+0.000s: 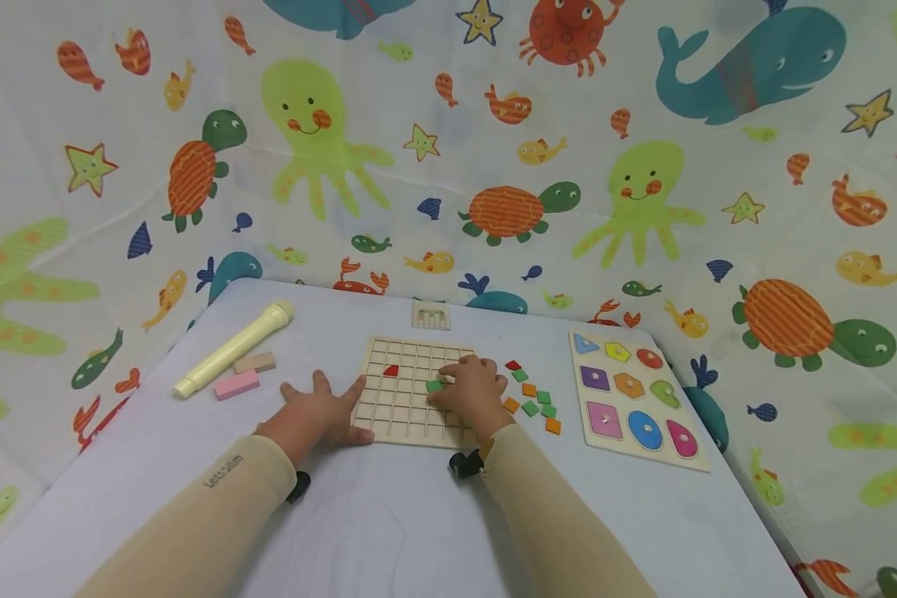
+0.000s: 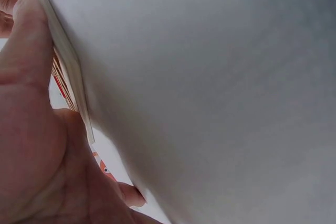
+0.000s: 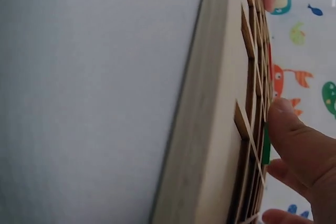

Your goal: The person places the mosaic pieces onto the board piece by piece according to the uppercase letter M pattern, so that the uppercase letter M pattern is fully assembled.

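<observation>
A wooden grid board (image 1: pixel 399 414) with small square cells lies flat on the white table. One red piece (image 1: pixel 392 370) sits in its upper left part. My right hand (image 1: pixel 473 389) is over the board's right side, thumb and fingertips pinching a green square tile (image 1: pixel 435 385). In the right wrist view, the thumb (image 3: pixel 287 121) is beside the green tile (image 3: pixel 266 145) at the grid's surface. My left hand (image 1: pixel 320 414), fingers spread, touches the board's left edge. From the left wrist, that hand (image 2: pixel 31 124) is seen against the board's side (image 2: pixel 71 64).
Right of the board lie several loose green and orange tiles (image 1: pixel 530 408) and a red piece (image 1: pixel 512 365). Farther right is a shape puzzle board (image 1: pixel 594 433). On the left are a cream tube (image 1: pixel 232 350), a pink block (image 1: pixel 236 384) and a wooden block (image 1: pixel 255 362). A small slatted wooden piece (image 1: pixel 430 316) lies behind.
</observation>
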Action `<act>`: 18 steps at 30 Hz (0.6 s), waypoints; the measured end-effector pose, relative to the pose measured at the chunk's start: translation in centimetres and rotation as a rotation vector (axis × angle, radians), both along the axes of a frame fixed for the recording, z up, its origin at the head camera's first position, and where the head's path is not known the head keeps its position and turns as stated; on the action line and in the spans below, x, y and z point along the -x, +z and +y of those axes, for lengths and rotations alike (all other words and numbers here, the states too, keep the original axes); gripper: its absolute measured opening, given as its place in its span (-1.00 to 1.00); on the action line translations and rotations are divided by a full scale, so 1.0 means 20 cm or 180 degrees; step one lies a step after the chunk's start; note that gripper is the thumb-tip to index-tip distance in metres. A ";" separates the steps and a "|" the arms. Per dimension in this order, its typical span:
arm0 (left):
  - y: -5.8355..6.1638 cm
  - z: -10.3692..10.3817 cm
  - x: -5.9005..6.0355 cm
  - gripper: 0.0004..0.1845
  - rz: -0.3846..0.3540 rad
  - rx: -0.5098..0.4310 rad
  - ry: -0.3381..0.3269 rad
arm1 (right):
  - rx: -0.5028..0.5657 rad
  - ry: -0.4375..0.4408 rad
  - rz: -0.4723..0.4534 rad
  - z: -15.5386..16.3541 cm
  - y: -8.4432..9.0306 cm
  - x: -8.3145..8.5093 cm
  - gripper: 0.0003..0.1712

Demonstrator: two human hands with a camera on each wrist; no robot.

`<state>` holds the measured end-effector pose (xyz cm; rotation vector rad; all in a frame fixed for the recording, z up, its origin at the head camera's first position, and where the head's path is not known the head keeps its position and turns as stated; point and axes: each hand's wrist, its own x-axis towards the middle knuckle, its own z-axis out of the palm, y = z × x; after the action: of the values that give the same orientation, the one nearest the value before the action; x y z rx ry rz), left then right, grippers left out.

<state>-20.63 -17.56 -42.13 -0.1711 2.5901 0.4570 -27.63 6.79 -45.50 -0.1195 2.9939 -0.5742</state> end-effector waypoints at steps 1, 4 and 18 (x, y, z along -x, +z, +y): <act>0.00 0.00 0.00 0.21 0.0000 -0.0005 0.0001 | 0.0003 0.0000 -0.0004 0.00 -0.01 0.00 -0.31; 0.00 0.00 0.00 0.21 0.0017 0.0004 -0.0003 | -0.0033 0.0013 0.0035 -0.01 -0.01 0.00 -0.35; 0.00 0.00 -0.02 0.21 0.0035 -0.0019 0.0032 | -0.0147 -0.0034 0.0028 -0.04 -0.01 0.00 -0.52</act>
<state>-20.27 -17.58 -42.10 -0.1799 2.5995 0.4706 -27.64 6.04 -45.74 -0.1029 3.0157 -0.5063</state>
